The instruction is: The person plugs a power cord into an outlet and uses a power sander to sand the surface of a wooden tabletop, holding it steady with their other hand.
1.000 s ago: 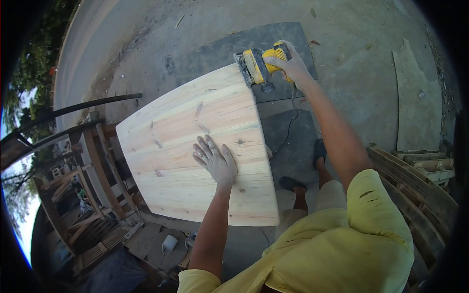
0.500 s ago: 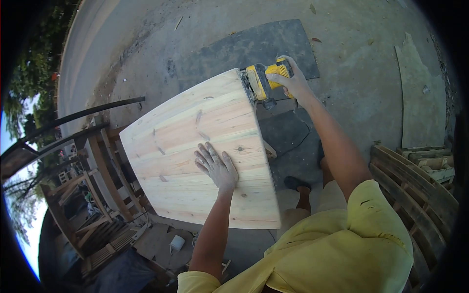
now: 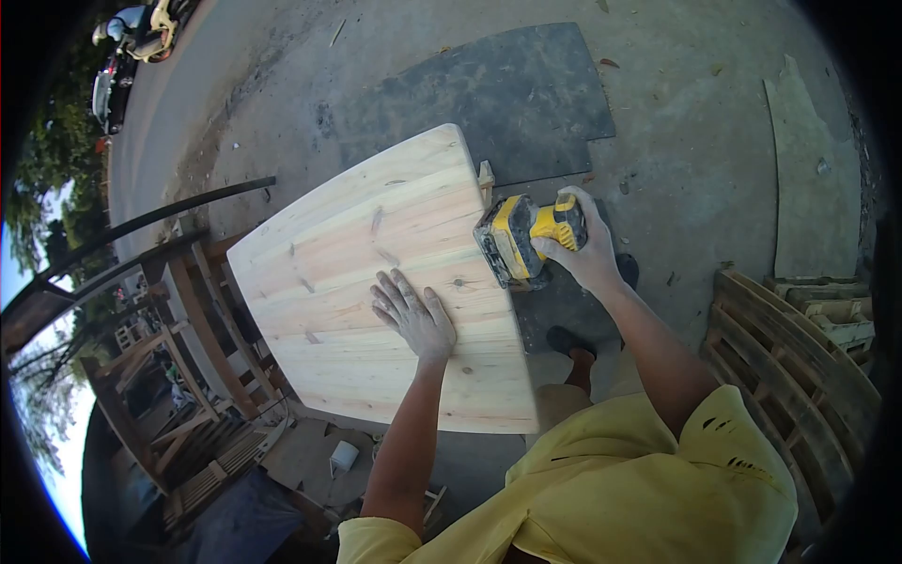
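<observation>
A pale wooden panel point(image 3: 357, 282) with knots and a curved outline lies in front of me. My left hand point(image 3: 418, 320) rests flat on its top, fingers spread and dusty. Wrapped round the yellow body of a power sander point(image 3: 517, 240) is my right hand point(image 3: 587, 244). The sander is turned on its side, with its pad against the panel's right edge, near the middle of that edge. Dust covers the fingers of both hands.
Wooden frames point(image 3: 202, 320) stand left of the panel beneath a curved dark bar point(image 3: 188, 205). Slatted pallets point(image 3: 789, 348) are at the right. A dark sheet point(image 3: 507, 94) lies on the ground beyond, and a white container point(image 3: 344, 457) sits below. A motorcycle point(image 3: 160, 33) is on the road.
My right hand has drawn the sander along the panel's right edge, from the far corner towards me. My left hand stays flat in place. A motorcycle and a car have come into view.
</observation>
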